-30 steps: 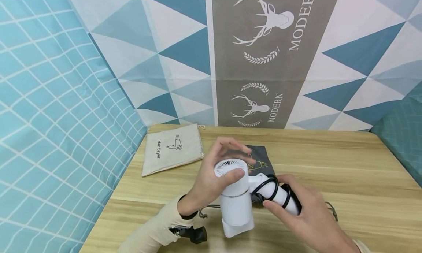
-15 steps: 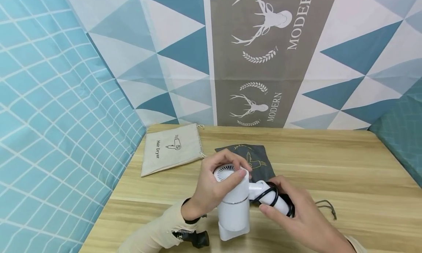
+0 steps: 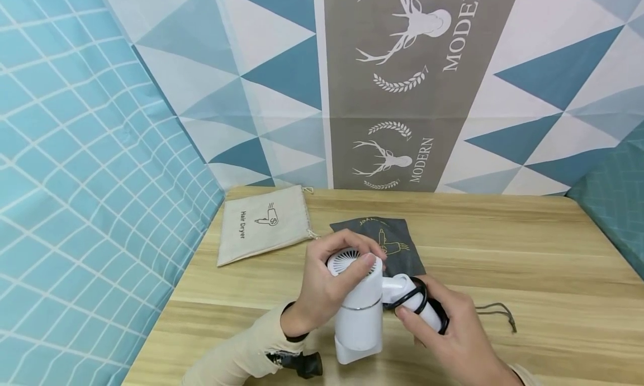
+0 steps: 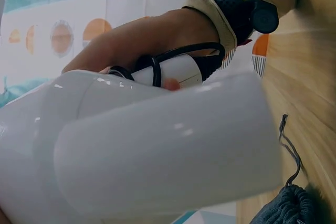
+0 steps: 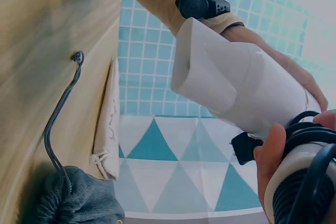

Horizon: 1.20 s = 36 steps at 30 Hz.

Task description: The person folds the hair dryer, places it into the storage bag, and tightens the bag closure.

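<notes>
- The white hair dryer (image 3: 358, 324) is held above the near part of the desk (image 3: 528, 246), its nozzle (image 3: 359, 352) angled toward the person.
- The left hand (image 3: 329, 285) grasps the barrel at the vent end, thumb lying across the vent's edge.
- The right hand (image 3: 455, 324) grips the handle (image 3: 430, 314) and the black cord (image 3: 421, 295) wound round it.
- The dryer should be stiff and moderately heavy, most weight probably in the barrel; its glossy shell may slip, so support under the barrel seems wise.
- The handle looks the surest hold, with the cord coils pinned; the joint might fold, so don't lift by it alone.
- The gray bag (image 3: 399, 252) and beige bag (image 3: 264, 227), lying beyond, look soft and light.
</notes>
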### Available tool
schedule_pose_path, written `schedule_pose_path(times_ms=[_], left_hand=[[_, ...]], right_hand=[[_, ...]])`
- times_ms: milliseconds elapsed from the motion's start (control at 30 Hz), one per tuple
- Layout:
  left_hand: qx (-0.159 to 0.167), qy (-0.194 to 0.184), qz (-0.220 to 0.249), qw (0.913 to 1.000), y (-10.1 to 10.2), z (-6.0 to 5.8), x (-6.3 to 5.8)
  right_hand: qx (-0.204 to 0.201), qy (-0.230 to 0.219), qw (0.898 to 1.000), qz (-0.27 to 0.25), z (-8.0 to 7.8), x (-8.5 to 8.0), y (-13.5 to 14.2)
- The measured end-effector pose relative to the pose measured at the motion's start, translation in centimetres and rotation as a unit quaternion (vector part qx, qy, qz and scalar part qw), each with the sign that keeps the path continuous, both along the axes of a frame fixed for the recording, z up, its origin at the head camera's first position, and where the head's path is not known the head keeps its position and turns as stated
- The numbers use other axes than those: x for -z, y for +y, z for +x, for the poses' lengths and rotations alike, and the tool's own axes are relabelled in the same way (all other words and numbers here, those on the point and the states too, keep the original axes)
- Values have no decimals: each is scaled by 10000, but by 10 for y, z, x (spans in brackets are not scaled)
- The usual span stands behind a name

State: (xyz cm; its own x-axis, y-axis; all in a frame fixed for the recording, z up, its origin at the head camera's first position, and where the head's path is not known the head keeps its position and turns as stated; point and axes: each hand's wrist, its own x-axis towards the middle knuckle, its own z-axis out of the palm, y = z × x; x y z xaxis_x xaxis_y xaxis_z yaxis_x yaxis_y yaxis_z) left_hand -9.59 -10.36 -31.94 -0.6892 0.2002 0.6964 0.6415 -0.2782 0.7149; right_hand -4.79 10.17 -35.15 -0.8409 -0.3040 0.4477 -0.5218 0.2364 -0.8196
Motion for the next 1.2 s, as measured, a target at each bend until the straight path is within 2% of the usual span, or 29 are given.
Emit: schedule_pose_path(times_ms=[100, 233, 400, 667, 833, 1033, 1200], left_hand=[[-44, 196, 34, 9998, -1, 0, -1], [-109, 453, 72, 9989, -2, 1, -3], [-102, 505, 130, 9986, -2, 3, -3], [-253, 449, 396, 9979, -4, 3, -4], [-305, 389, 623, 9968, -6, 2, -6], [-267, 400, 815, 9955, -11, 1, -10], [-265, 405, 805, 9956, -14, 0, -13]], right_hand=[[-101, 127, 9999, -29, -1, 0, -2], [41, 511, 9986, -160, 0, 2, -6], [42, 1013, 9930, -606, 0, 10, -12], [777, 1697, 9805, -617, -8, 19, -23], [884, 1765, 9753, -994, -8, 20, -37], [1110, 1721, 9717, -1175, -7, 16, -55], [951, 1642, 9738, -1254, -9, 13, -60]])
